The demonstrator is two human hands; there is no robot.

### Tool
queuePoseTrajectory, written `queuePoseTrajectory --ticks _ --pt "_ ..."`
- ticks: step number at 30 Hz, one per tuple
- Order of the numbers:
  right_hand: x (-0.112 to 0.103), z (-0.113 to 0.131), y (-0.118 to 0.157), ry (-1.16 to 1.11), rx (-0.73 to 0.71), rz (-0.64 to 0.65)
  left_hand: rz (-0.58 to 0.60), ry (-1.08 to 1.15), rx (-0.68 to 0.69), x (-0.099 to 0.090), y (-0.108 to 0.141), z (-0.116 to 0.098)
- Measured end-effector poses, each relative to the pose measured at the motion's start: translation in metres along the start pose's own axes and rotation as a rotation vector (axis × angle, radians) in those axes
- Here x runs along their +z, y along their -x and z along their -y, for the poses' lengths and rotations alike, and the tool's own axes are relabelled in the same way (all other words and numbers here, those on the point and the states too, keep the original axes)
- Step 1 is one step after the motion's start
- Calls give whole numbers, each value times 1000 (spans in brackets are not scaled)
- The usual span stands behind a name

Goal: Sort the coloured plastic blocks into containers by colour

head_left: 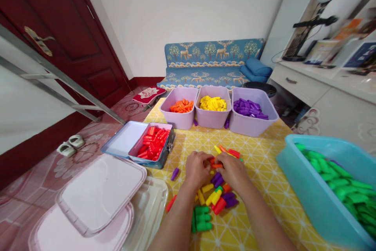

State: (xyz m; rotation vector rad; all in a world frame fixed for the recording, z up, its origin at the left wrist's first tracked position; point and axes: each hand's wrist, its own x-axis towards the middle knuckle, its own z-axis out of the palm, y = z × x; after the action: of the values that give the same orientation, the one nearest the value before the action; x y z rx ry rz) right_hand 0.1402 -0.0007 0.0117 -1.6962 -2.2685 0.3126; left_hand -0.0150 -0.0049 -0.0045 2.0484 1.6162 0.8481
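Note:
Over a mixed pile on the table, my left hand (197, 169) and my right hand (232, 168) meet with fingers curled in. Between their fingertips are small orange plastic pieces (217, 166), shaped like marker caps; the fingers partly hide them. Below the hands lie loose purple pieces (217, 179), yellow pieces (207, 188), a red piece (219, 206) and a cluster of green pieces (202, 219). Just beyond the right hand are more red pieces (234, 153). A lone purple piece (175, 174) rests left of my left hand.
Three lilac bins at the back hold orange (181, 106), yellow (213, 103) and purple pieces (250, 109). Red pieces (152, 143) fill an open tin (163, 163) at left. A turquoise bin (305, 188) of green pieces stands right. Lids (102, 192) overlap at front left.

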Motion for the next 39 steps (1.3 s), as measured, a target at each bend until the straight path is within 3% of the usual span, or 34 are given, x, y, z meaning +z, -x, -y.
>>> queuePoseTrajectory --ticks 4,11,15,21,32,39 --pt "13 1 -4 -118 18 -84 -36 71 -40 1 0 1" --pt "23 1 -11 -529 37 -250 -84 592 -84 1 -1 -5" --pt "25 2 -11 -599 -5 -313 -150 611 -27 -1 -1 -9" --pt "24 12 -9 -652 -61 -349 -219 666 -57 0 -1 -7" --pt "19 13 -9 -740 -28 -389 -248 694 63 -1 -1 -3" --pt "26 13 -8 -918 22 -393 -307 738 1 0 -2 0"
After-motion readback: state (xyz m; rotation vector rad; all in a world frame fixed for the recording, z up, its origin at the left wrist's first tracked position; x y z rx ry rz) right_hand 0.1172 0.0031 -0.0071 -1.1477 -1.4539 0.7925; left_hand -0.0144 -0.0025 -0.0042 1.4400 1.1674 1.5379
